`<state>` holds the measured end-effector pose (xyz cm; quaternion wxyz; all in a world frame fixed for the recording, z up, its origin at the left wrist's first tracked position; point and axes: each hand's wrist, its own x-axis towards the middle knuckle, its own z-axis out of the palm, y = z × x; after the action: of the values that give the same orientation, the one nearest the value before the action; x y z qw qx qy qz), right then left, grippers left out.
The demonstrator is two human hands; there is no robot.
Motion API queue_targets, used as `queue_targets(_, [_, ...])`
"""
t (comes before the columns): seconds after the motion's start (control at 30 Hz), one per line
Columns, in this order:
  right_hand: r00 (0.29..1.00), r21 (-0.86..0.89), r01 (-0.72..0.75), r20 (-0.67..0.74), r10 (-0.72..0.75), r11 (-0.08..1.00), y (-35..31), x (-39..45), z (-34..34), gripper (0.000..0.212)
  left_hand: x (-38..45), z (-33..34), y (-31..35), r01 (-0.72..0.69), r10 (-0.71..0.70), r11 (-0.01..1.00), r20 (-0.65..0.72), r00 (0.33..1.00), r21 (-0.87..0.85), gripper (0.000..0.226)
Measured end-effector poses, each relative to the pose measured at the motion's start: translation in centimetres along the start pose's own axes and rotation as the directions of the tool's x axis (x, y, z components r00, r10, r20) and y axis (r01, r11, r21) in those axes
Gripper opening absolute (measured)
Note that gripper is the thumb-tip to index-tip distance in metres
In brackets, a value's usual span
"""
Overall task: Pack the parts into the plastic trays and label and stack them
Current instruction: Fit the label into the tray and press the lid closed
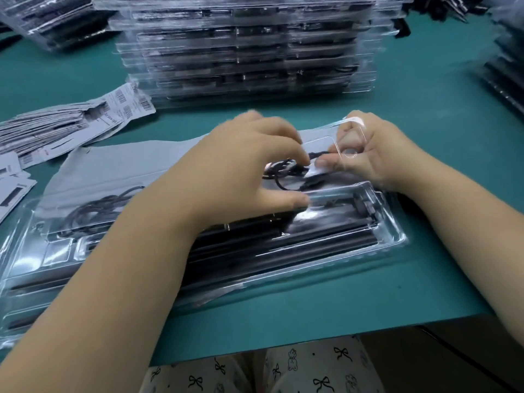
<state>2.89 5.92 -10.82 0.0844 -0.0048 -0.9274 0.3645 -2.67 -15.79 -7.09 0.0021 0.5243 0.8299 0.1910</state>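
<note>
A clear plastic tray [391, 236] lies open on the green table in front of me, with long black parts [283, 248] in its near half and a grey card [119, 163] behind. A coiled black cable [279, 173] sits near the tray's top. My left hand [243, 163] hovers over the coil, fingers curled, its fingertips pinching the cable. My right hand [365, 154] pinches the cable's end and the clear tray flap [334, 146] at the top right. A second coiled cable [99, 205] lies in the tray at the left.
A tall stack of packed clear trays [246, 49] stands just behind the work area. More stacks sit at the far left [48, 21] and right edge [504, 66]. Barcode label cards [56, 129] lie heaped at the left. The table's front edge [312, 338] runs near my lap.
</note>
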Motion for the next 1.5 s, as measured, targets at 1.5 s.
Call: queue_targets(1.5, [0.983, 0.093, -0.07, 0.174, 0.053, 0.993, 0.7, -1.3, -0.9, 0.048, -1.1, -1.2, 0.7, 0.138, -0.119, 0.986, 0.184, 0.976, -0.092, 0.038])
